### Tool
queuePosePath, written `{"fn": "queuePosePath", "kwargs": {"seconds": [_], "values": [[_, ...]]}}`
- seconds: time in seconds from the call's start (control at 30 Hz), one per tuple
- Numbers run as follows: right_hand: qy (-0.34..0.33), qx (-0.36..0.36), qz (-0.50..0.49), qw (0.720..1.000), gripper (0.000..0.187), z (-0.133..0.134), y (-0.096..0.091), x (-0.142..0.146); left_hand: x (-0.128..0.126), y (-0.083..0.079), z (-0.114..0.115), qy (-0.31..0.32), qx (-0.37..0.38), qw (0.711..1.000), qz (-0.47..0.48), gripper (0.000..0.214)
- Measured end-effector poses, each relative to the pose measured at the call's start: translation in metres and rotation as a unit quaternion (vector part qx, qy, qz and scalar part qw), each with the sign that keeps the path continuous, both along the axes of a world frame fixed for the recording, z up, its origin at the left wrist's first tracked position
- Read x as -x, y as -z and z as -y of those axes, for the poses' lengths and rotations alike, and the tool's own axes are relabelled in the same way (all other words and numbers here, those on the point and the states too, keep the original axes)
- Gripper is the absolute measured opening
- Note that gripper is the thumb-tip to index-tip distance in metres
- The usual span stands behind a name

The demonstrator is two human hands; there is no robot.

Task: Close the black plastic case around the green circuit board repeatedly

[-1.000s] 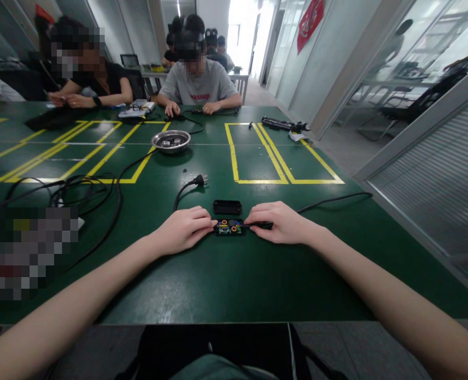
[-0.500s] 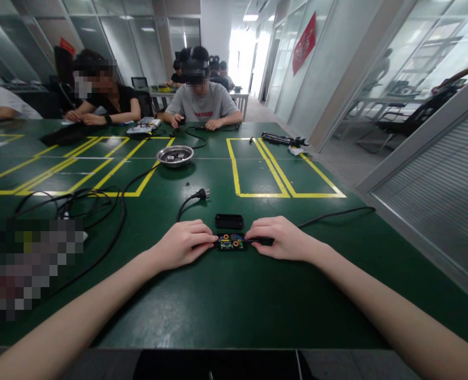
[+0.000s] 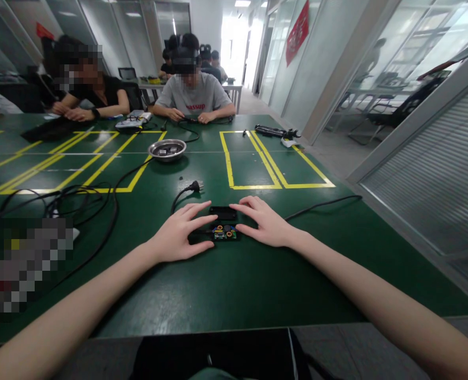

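Green table (image 3: 257, 295) is occupied mid-front by PCB (image 3: 225, 233) in open case (image 3: 238, 237), flanked by L hand (image 3: 177, 233) & R hand (image 3: 268, 224), both spread, nothing gripped; prob. light, stiff, fragile, so best held by case edges.

Bare forearms (image 3: 99, 296), bare left hand (image 3: 180, 231), bare right hand (image 3: 266, 221), black legwear (image 3: 218, 352), pale stripe (image 3: 293, 352), greenish cloth (image 3: 218, 374)

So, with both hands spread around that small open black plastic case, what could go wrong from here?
The flat green circuit board lies uncovered, so the right hand might knock its components. The rectangular black plastic shell beyond it could be nudged by the left hand. The thin black cable running behind the right hand might snag.
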State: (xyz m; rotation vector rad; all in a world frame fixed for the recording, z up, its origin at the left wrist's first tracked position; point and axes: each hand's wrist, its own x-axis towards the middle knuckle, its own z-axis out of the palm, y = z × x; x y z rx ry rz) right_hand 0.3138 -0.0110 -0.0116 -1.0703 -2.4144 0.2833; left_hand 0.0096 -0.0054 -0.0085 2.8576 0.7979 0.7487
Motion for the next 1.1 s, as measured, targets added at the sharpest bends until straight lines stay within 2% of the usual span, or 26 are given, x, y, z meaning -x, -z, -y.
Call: {"fn": "queuePosePath", "kwargs": {"seconds": [0.07, 0.13, 0.27, 0.4, 0.57, 0.67, 0.73, 0.83, 1.0, 1.1], "values": [[0.003, 0.012, 0.021, 1.0, 0.037, -0.003, 0.004, 0.0, -0.001, 0.005, -0.001, -0.016, 0.019, 0.999, -0.031, 0.066], [-0.015, 0.025, 0.015, 0.999, 0.027, -0.006, 0.004, -0.002, -0.002, 0.008, -0.002, -0.02, 0.029, 0.998, -0.045, 0.062], [-0.046, 0.048, -0.044, 0.997, 0.017, -0.007, 0.0, -0.007, -0.006, 0.006, 0.001, 0.003, 0.045, 0.999, -0.024, 0.057], [-0.06, 0.073, -0.122, 0.988, 0.013, -0.003, -0.003, -0.003, -0.009, 0.004, 0.004, -0.007, 0.064, 0.998, -0.002, 0.071], [-0.055, 0.142, -0.207, 0.966, 0.011, 0.002, -0.002, 0.005, -0.011, 0.005, 0.004, -0.02, 0.108, 0.994, 0.014, 0.082], [-0.031, 0.197, -0.234, 0.952, 0.027, 0.003, -0.001, 0.007, -0.011, 0.005, 0.004, -0.016, 0.134, 0.99, 0.034, 0.083], [-0.022, 0.213, -0.216, 0.953, 0.035, 0.003, -0.001, 0.008, -0.011, 0.005, 0.004, -0.001, 0.15, 0.987, 0.051, 0.083], [-0.018, 0.218, -0.199, 0.955, 0.029, 0.004, -0.004, 0.009, -0.012, 0.006, 0.004, 0.024, 0.172, 0.982, 0.077, 0.086], [-0.002, 0.258, -0.256, 0.932, 0.027, 0.006, -0.006, 0.01, -0.013, 0.004, 0.006, 0.041, 0.185, 0.976, 0.111, 0.088], [-0.011, 0.257, -0.266, 0.929, 0.025, 0.006, -0.003, 0.009, -0.014, 0.002, 0.007, 0.045, 0.19, 0.974, 0.115, 0.086]]}}
